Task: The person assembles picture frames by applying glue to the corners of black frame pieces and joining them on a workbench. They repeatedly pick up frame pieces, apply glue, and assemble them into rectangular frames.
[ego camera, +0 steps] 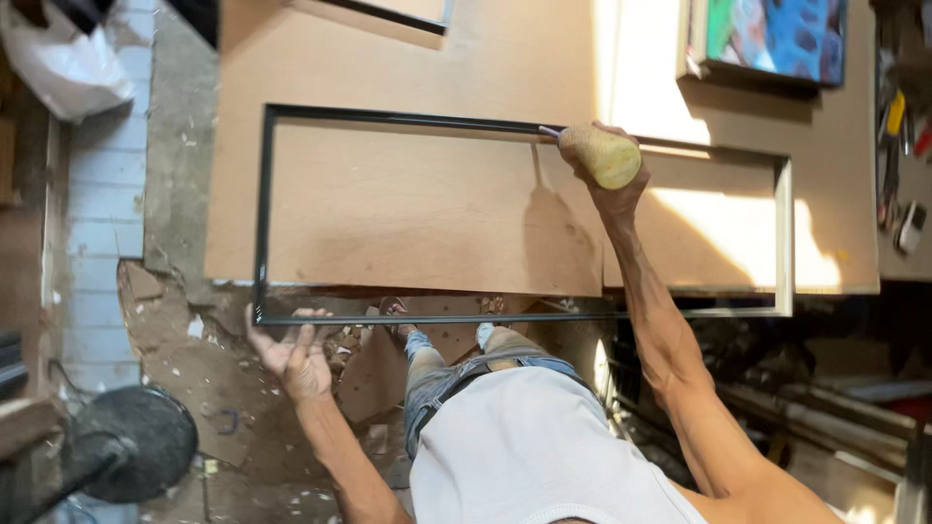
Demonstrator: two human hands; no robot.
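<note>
A long, thin black frame (388, 315) lies across the middle of the picture on a brown board (408, 204), its long axis running left to right. The left hand (291, 351), open with fingers spread, props the frame's lower left corner from below. The right hand (602, 155), at the upper rail right of centre, is closed around a tool's pale wooden handle (610, 157), whose metal tip points left onto the rail.
</note>
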